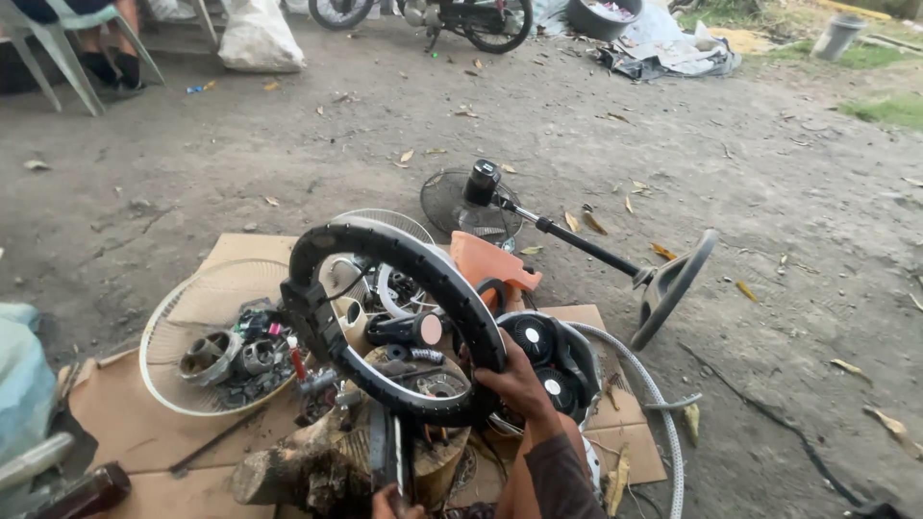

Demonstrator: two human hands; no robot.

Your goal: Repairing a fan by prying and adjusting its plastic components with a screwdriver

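- on flattened cardboard (pixel 144 423) laid over a dirt yard, seen from the head camera:
- right hand (pixel 519 380): grip closed around the lower right arc of a black ring-shaped fan guard rim (pixel 413 264), fingers wrapped over its outer edge; the rim is held up, tilted, above the pile of parts.
- left hand (pixel 389 502): only the fingertips show at the bottom edge, at the base of a dark flat tool (pixel 389 452) standing upright there; cannot tell how tightly the grip is closed or whether it truly holds the tool.
- wooden stump (pixel 317 466): directly under the rim, beside the tool.
- white wire fan grille (pixel 192 308): lying flat on the cardboard to the left, used as a tray for small metal and plastic motor parts (pixel 240 356).
- second white grille (pixel 389 226): behind the held rim, partly hidden.
- orange plastic fan piece (pixel 490 264): just right of the rim.
- black round motor housings (pixel 543 356): beside the right hand, touching the pile.
- stand fan pole with dark grille and round base (pixel 586 245): lying on the dirt beyond the cardboard.
- white curved rim strip (pixel 663 423): at the right edge of the cardboard.
- plastic chair and a seated person's legs (pixel 96 48): far upper left.
- motorbike (pixel 433 19): top centre, well apart.
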